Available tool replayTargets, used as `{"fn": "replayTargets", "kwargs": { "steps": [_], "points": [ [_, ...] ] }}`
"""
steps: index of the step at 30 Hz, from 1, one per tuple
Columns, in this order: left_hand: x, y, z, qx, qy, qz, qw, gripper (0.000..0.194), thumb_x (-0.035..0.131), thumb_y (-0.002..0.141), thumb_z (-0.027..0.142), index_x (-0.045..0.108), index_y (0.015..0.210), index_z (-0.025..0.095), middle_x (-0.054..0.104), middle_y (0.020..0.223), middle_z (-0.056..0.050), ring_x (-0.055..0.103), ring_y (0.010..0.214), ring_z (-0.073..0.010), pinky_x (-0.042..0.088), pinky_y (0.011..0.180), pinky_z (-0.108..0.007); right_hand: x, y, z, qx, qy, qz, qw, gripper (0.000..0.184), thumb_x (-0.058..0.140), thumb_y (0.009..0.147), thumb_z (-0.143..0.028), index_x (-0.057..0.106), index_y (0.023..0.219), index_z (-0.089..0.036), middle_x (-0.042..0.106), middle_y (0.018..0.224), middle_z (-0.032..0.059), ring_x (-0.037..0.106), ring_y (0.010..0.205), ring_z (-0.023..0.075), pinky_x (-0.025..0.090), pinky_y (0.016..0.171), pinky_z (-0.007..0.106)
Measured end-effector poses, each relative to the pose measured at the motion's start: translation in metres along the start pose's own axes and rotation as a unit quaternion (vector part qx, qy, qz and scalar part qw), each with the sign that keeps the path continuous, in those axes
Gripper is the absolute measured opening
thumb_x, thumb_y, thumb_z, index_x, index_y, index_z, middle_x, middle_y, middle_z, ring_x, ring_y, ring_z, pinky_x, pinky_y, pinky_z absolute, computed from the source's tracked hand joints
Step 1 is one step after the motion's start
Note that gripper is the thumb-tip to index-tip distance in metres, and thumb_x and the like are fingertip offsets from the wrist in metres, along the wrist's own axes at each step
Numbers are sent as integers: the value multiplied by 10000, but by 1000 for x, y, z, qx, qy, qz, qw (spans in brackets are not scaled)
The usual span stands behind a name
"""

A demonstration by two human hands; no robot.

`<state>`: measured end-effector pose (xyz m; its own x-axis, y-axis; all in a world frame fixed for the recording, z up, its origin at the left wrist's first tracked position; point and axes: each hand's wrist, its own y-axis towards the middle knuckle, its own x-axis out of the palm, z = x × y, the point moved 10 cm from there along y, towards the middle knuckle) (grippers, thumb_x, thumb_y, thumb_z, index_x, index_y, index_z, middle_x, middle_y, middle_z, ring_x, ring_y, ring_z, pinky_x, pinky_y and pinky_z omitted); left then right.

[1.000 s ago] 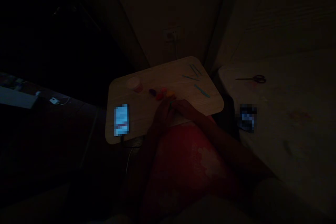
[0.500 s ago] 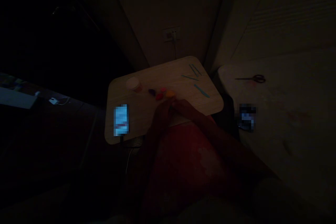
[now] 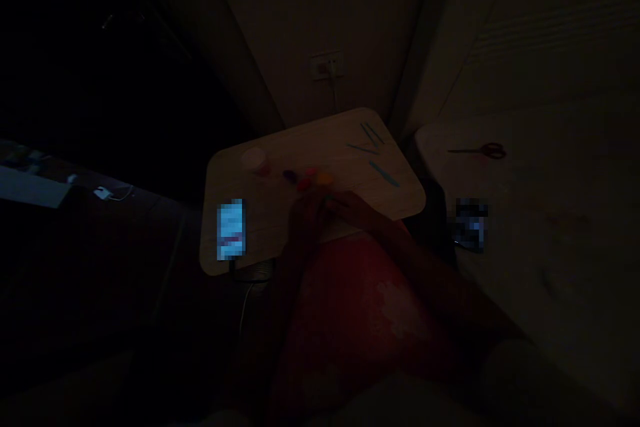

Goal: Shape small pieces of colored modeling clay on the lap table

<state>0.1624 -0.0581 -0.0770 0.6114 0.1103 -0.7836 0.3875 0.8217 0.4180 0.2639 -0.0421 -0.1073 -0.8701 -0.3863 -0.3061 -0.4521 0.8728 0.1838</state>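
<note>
The left hand (image 3: pixel 305 212) and right hand (image 3: pixel 354 209) are close together, with a small green bit (image 3: pixel 329 198) between them. It's too dark to tell who pinches it. Gentle fingers seem best, kept off the yellow lump (image 3: pixel 325 179) on the worktop (image 3: pixel 270 217).

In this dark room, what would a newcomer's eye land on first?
Probably the glowing pale-blue rectangular screen at the light wooden table's left end. Next, perhaps, the small orange lump and small red lump near its middle, just beyond the left hand and right hand.
</note>
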Motion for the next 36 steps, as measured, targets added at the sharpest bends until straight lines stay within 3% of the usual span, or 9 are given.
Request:
{"fn": "replayTargets", "kwargs": {
  "steps": [6, 13, 18, 23, 29, 36],
  "points": [
    [-15, -3, -13, -79, -45, 64, 994, 481, 420, 1051, 536, 633, 1292, 179, 713, 1291, -153, 675, 1199, -282, 530, 1048, -436, -4, -1, -3, 15, 70, 46, 996, 511, 558, 961, -616, 672, 1220, -191, 741, 1005, 71, 670, 839, 193, 533, 768, 314],
    [-15, -4, -30, -180, -150, 72, 969, 454, 460, 1046, 516, 654, 1280, 179, 765, 1131, -116, 723, 1008, -250, 569, 897, -353, -14, -3, -9, 11, -6, 90, 996, 418, 764, 844, -503, 619, 1094, -200, 699, 862, 26, 602, 708, 165, 461, 646, 282],
    [-1, 2, -28, -157, -162, 12, 974, 432, 452, 1047, 504, 720, 1105, 169, 782, 990, -90, 726, 882, -230, 575, 834, -340, -11, -4, -17, -25, -116, 89, 989, 355, 714, 902, -429, 634, 1140, -178, 720, 999, 90, 645, 856, 214, 496, 788, 336],
    [3, 3, -27, -123, -179, 14, 976, 519, 365, 1069, 525, 699, 1224, 160, 768, 1170, -126, 727, 1078, -256, 571, 970, -383, -7, -6, -18, -56, -171, 99, 979, 316, 597, 975, -343, 620, 1236, -167, 702, 1175, 148, 651, 1021, 255, 511, 925, 392],
    [7, 1, -27, -126, -142, -13, 982, 458, 402, 1059, 485, 690, 1200, 159, 761, 1148, -148, 726, 1034, -286, 568, 969, -435, -7, -5, -14, -60, -185, 118, 974, 345, 533, 1000, -290, 581, 1314, -156, 651, 1300, 194, 615, 1197, 293, 497, 1049, 472],
    [12, 2, -21, -100, -87, -41, 990, 416, 448, 1039, 475, 690, 1159, 159, 746, 1112, -153, 695, 1018, -286, 545, 971, -455, -2, -4, -16, -75, -165, 100, 978, 445, 484, 973, -190, 540, 1414, -185, 619, 1358, 173, 584, 1267, 281, 472, 1121, 500]
  ]
}}
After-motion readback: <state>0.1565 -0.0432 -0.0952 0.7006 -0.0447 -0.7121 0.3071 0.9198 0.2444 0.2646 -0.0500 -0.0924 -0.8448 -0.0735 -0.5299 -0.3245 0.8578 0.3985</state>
